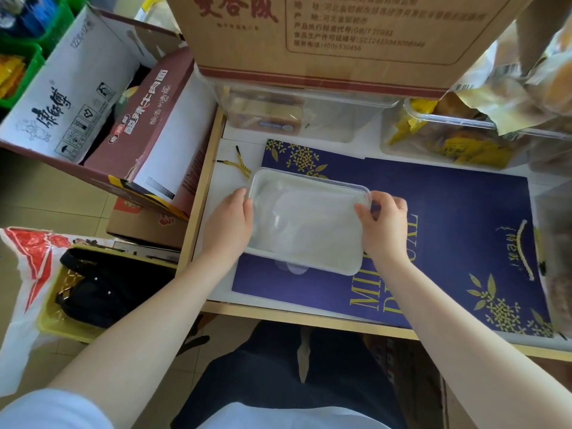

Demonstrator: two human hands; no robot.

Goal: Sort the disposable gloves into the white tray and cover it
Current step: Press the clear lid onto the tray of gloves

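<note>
A white rectangular tray [349, 264] lies on a dark blue paper bag in the middle of the desk. A clear lid [312, 184] sits over it, and pale, crumpled disposable gloves [297, 224] show through the lid. My left hand [229, 221] holds the tray's left edge, thumb on the lid's rim. My right hand [383, 224] grips the right edge, thumb on top of the lid near its far right corner. Whether the lid is fully seated I cannot tell.
The flat blue bag [448, 218] with gold print covers most of the desk. A big cardboard box [309, 35] and clear plastic containers [297, 116] stand at the back, snack packets [448, 140] at the back right. Open cartons [93, 113] stand left of the desk.
</note>
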